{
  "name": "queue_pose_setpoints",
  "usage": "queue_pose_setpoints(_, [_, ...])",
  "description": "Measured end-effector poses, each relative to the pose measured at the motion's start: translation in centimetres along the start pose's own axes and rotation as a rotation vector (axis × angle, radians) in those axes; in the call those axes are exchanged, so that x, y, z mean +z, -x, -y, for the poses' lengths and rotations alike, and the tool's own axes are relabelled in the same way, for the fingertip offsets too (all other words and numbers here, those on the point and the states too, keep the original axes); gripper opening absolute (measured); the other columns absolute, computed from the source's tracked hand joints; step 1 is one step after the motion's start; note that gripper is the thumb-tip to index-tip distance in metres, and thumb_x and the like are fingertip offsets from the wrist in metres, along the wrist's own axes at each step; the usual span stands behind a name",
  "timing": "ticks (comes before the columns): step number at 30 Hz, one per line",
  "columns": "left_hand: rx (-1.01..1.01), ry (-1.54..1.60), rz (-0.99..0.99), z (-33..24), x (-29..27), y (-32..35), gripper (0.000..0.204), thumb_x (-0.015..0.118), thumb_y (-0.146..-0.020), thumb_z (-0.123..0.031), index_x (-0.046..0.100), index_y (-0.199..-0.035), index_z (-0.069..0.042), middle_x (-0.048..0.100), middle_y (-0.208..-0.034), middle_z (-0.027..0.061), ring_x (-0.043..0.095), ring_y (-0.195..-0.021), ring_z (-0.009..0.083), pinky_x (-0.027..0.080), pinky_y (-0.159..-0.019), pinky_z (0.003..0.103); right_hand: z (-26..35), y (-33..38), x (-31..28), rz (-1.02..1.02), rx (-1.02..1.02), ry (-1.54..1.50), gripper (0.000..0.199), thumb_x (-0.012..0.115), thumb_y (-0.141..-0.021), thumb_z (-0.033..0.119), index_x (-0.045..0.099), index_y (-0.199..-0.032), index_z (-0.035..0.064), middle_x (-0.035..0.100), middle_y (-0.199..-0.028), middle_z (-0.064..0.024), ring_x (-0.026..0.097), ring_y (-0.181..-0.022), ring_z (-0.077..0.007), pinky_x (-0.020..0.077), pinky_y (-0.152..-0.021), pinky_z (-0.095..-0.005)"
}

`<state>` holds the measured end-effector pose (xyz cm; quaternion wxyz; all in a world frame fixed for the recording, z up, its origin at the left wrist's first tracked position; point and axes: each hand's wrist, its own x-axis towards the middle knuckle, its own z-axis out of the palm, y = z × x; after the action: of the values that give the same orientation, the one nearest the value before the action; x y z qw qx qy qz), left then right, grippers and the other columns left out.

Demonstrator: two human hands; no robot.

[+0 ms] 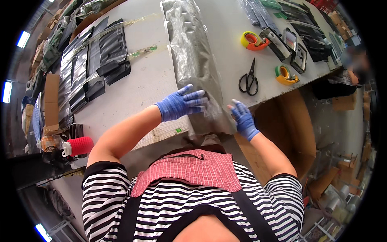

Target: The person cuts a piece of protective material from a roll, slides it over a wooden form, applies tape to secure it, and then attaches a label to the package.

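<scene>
A long, shiny grey plastic-wrapped bundle (191,52) lies lengthwise on the table, its near end hanging over the front edge by my body. My left hand (182,104), in a blue glove with pale fingertips, rests on the bundle's near part with its fingers spread. On the other side, my right hand (244,117), gloved the same way, is at the loose right edge of the wrap near the table's edge. Its fingers are stretched apart and slightly blurred; whether they touch the plastic is hard to tell.
Black scissors (249,80) lie right of the bundle, beside an orange tape dispenser (254,41) and a yellow one (287,76). Flat black plastic bags (113,44) spread at left, near a red bottle (78,146). Below the right edge stands a large cardboard box (298,121). Another person is at far right.
</scene>
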<state>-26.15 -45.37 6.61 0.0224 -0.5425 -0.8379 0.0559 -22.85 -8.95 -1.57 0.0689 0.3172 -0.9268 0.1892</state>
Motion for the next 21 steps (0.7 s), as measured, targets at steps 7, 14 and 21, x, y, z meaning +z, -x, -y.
queue_pose_setpoints(7, [-0.035, 0.162, -0.16, -0.3, 2.2, 4.3, 0.039, 0.062, -0.085, -0.025, 0.067, -0.123, -0.017, 0.055, -0.143, 0.0069, 0.035, -0.147, 0.0285, 0.019, -0.122, 0.056, 2.2, -3.3, 2.8, -0.158, -0.327, -0.12, 0.034, 0.062, -0.084, 0.011, 0.066, -0.118, 0.0173, 0.06, -0.135, -0.0084, 0.054, -0.129, -0.0294, 0.04, -0.111, -0.0451])
queue_pose_setpoints(14, [-1.046, 1.625, -0.675, 1.1, 1.2, 3.9, 0.024, 0.058, -0.099, -0.027, 0.066, -0.104, -0.005, 0.071, -0.091, 0.0101, 0.071, -0.088, 0.0256, 0.055, -0.091, 0.041, 0.6, -9.9, -1.2, -0.15, 0.289, -1.154, 0.011, 0.057, -0.096, 0.003, 0.066, -0.102, 0.0048, 0.07, -0.109, -0.0119, 0.067, -0.102, -0.0248, 0.0534, -0.09, -0.0358])
queue_pose_setpoints(21, [-0.473, 0.869, -0.442, -0.7, -4.2, -0.3, 0.077, 0.078, -0.08, -0.047, 0.052, -0.14, -0.006, 0.053, -0.141, 0.0156, 0.043, -0.141, 0.0305, 0.031, -0.117, 0.046, -5.4, -12.3, 5.4, -0.265, 0.363, -1.226, 0.016, 0.052, -0.102, 0.008, 0.063, -0.111, 0.0018, 0.067, -0.101, -0.0046, 0.064, -0.091, -0.0156, 0.0528, -0.08, -0.0294])
